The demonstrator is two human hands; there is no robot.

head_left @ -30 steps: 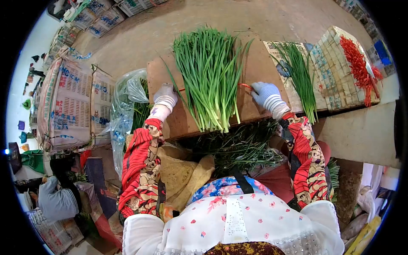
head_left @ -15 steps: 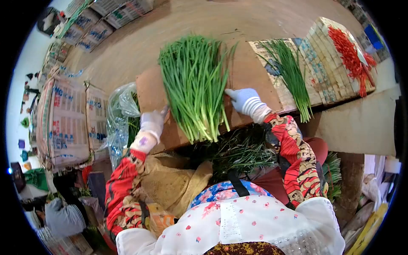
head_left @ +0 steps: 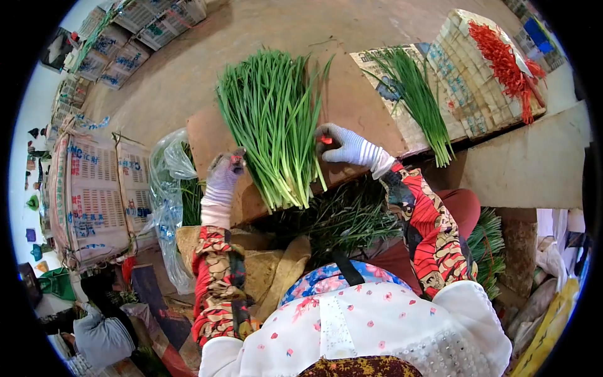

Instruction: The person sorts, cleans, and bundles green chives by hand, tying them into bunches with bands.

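A thick bunch of green chives [head_left: 273,122] lies on a brown board [head_left: 204,135], cut ends toward me. My left hand [head_left: 225,173], in a pale striped glove, is closed close to the bunch's left side. Red material shows at its fingertips. Along the right side, my gloved right hand [head_left: 348,147] pinches a short red tie strip [head_left: 325,139]. Whether the two red bits join beneath the chives is hidden. To the right, a smaller bunch of chives [head_left: 418,94] lies on a printed sheet [head_left: 407,135].
Red tie strips [head_left: 496,56] hang over a stacked pale block [head_left: 461,81] at right. Wrapped bales [head_left: 94,188] and a clear plastic bag [head_left: 166,220] stand at left. Loose greens [head_left: 358,220] lie below the board's edge. Another person's sleeve [head_left: 103,336] shows at lower left.
The pointing fingers of both hands have curled in, and red bits now show at them. My right hand has come left, nearer the bunch. The view has shifted slightly.
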